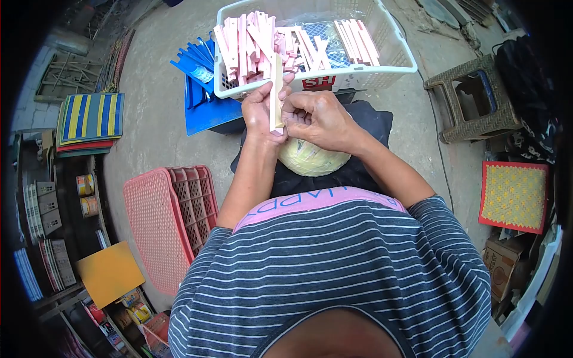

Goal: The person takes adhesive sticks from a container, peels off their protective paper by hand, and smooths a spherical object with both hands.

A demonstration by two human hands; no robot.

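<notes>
Pale strip steadied over wrapped bundle
Left hand (258, 116) clasps pale strip (275, 98) lengthwise, thumb against fingers—apparently for steadiness. Right hand (322, 122): fingertips pinched together beside strip's near end; contents, cannot tell. Wrapped bundle (313, 160) sits below; white crate (388, 71) of pink pieces (245, 48) just ahead—likely for easy reach.

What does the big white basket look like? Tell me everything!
The white basket is wide, with an open top and holes in its sides. It looks like hard plastic. Its near side has a red label with the letters SH. Long pink pieces lie inside: a messy heap on the left and neater rows on the right. It stands just beyond the person's hands. What's underneath is hard to see.
</notes>
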